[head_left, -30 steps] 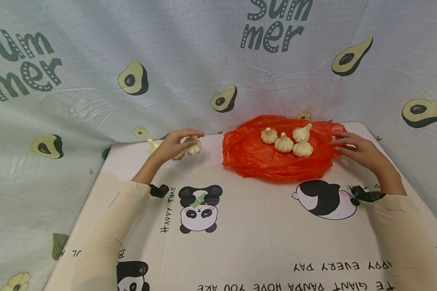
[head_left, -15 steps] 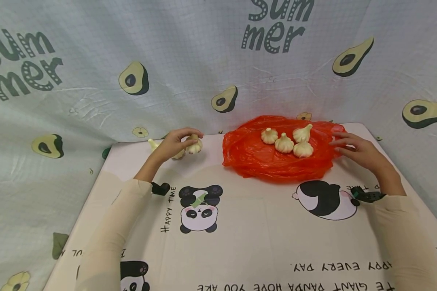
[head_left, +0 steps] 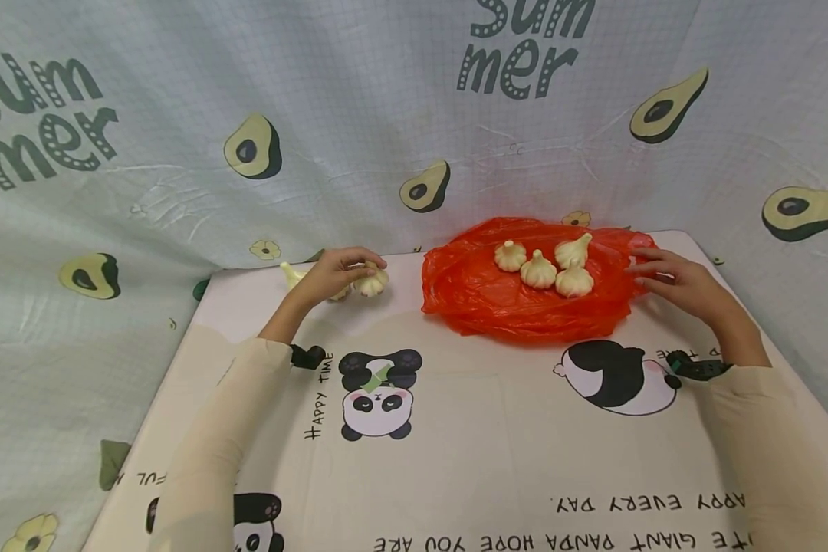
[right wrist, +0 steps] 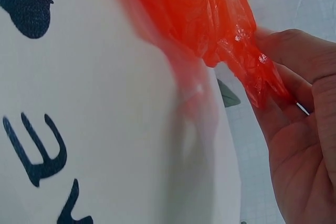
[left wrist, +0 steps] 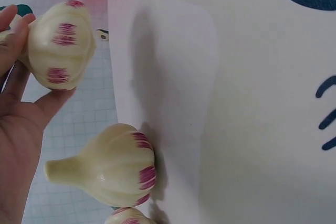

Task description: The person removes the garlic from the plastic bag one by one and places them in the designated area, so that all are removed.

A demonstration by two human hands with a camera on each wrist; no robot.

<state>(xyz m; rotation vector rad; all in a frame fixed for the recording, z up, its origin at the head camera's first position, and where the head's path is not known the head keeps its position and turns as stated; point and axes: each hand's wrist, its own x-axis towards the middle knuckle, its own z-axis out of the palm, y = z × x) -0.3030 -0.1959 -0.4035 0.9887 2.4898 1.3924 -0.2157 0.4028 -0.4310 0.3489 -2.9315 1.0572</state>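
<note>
My left hand [head_left: 334,274] pinches a garlic bulb [head_left: 372,282] by its stem, left of the red bag. In the left wrist view this bulb [left wrist: 63,45] shows purple streaks on its base, and thumb and fingers surround its neck. Two more bulbs lie by that hand: one garlic bulb [head_left: 292,274] at the far left and one partly hidden behind the fingers. My right hand [head_left: 686,284] holds the right edge of the red plastic bag [head_left: 483,291]; in the right wrist view the bag's crumpled edge [right wrist: 257,72] runs between thumb and fingers. Several garlic bulbs [head_left: 538,272] sit on the bag.
A pale tablecloth [head_left: 469,429] with panda prints and lettering covers the table. Behind and at both sides hangs a light curtain [head_left: 338,115] with avocado prints, close to the table's back edge.
My left hand has shifted slightly to the right with the garlic bulb, which has tilted a little. The right hand, the bag and the bulbs on it stay in place.
</note>
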